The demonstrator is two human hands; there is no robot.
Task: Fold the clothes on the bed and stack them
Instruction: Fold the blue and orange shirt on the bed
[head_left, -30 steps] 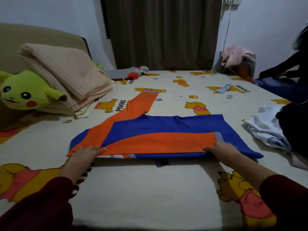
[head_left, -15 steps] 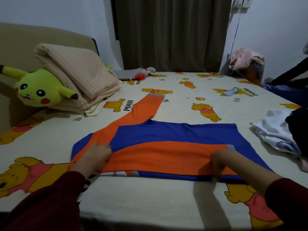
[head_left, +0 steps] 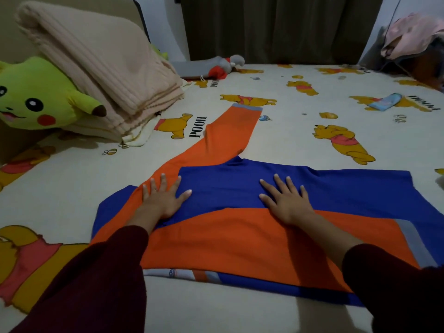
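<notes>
left hand (head_left: 162, 200): flat, fingers spread, pressing blue-and-orange long-sleeved shirt (head_left: 240, 236)
right hand (head_left: 287, 199): flat, spread on shirt
bed (head_left: 288, 145): cartoon-bear sheet

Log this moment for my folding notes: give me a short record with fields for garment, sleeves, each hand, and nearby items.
garment: blue and orange shirt, lying flat on the bed
sleeves: one folded across the body, the other orange sleeve extended away
left hand: flat, fingers spread, pressing shirt
right hand: flat, pressing shirt
nearby: folded beige blanket, yellow plush toy

One shirt (head_left: 240, 212), two hands (head_left: 161, 200), one blanket (head_left: 96, 68), two plush toys (head_left: 36, 97).
</notes>
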